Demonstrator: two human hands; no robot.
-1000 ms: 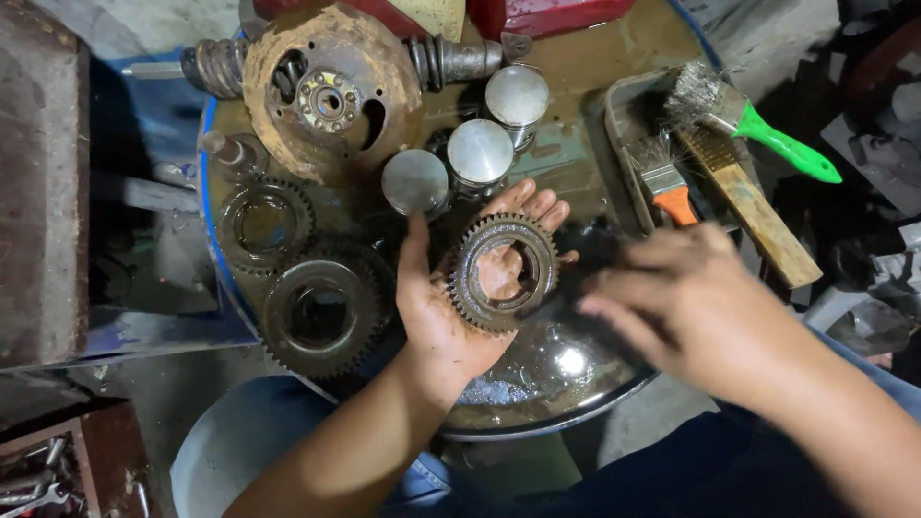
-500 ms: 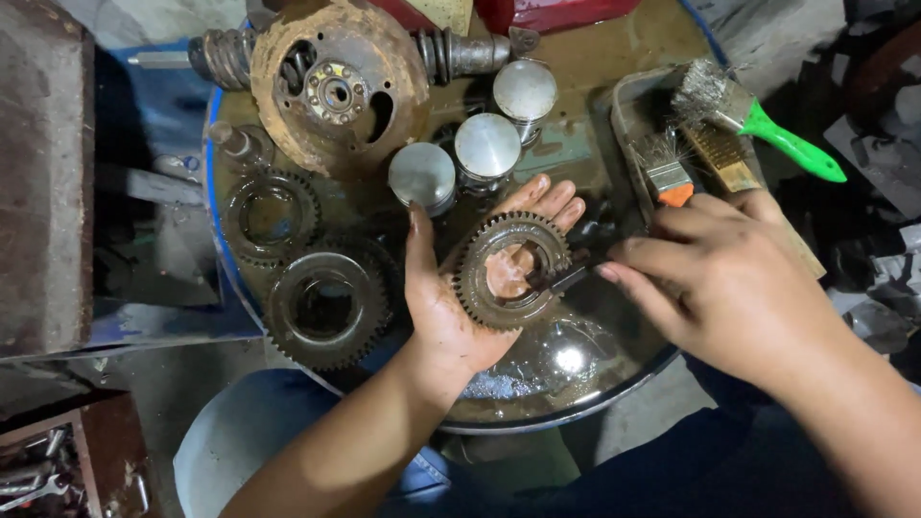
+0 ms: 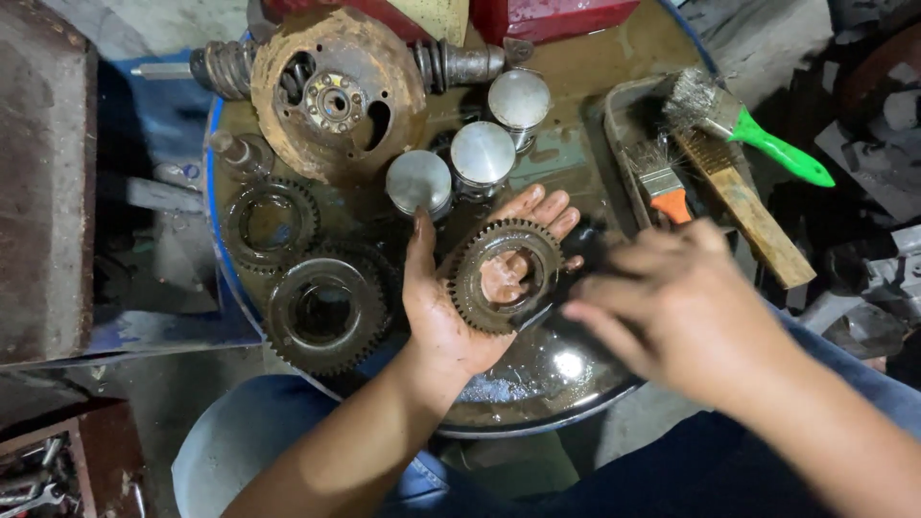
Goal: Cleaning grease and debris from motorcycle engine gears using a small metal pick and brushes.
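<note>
My left hand (image 3: 434,321) lies palm up over an oily round drum top (image 3: 566,369), with a worn toothed gear (image 3: 464,288) resting flat on the palm and fingers. My right hand (image 3: 681,312), blurred by motion, hovers just right of the gear with its fingers curled. It seems to pinch a thin dark tool (image 3: 543,317) whose tip meets the gear's lower right edge.
Two larger gears (image 3: 271,223) (image 3: 326,312) lie left of my hand. Three metal pistons (image 3: 483,152) and a rusty disc (image 3: 331,96) on a shaft stand behind. A tray (image 3: 614,125) at right holds a green-handled brush (image 3: 767,144), an orange brush (image 3: 664,192) and a wooden wire brush (image 3: 748,216).
My right hand has swept back and forth beside the gear, now lower and blurred. The left hand and the gear have stayed in place.
</note>
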